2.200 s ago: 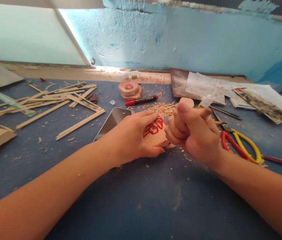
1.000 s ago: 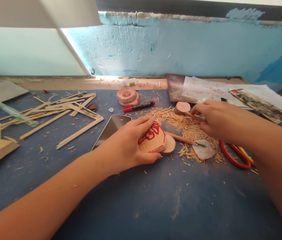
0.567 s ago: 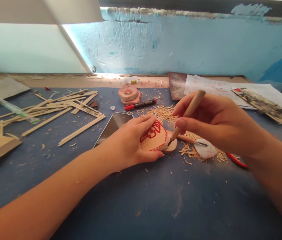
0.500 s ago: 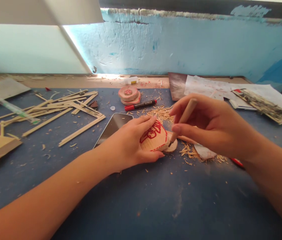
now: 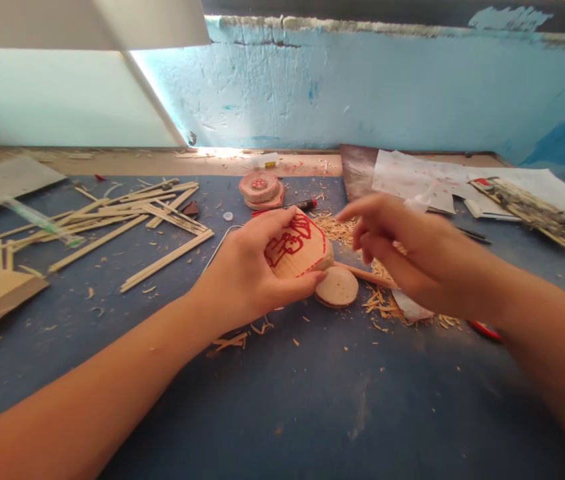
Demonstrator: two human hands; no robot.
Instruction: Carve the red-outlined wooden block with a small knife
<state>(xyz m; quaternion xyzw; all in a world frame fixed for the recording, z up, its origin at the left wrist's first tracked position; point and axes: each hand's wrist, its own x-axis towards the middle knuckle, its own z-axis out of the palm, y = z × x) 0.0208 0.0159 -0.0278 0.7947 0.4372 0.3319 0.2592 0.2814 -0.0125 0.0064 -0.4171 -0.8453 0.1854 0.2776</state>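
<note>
Left hand tilts the marked wood piece

Left hand (image 5: 242, 280) fingers clamp the wood piece (image 5: 295, 245), raised off the worktop (image 5: 312, 400); right hand (image 5: 412, 257), fingers loosely apart and empty, hovers just right of it, above a tool (image 5: 362, 273).

right hand (image 5: 412, 257) motion-blurred, grip unreadable; red marker (image 5: 306, 204) and phone (image 5: 219, 245) mostly hidden behind left hand (image 5: 247, 280).

Two hands (image 5: 247, 277), one red marker (image 5: 306, 204), one plain wooden disc (image 5: 337, 287).
</note>
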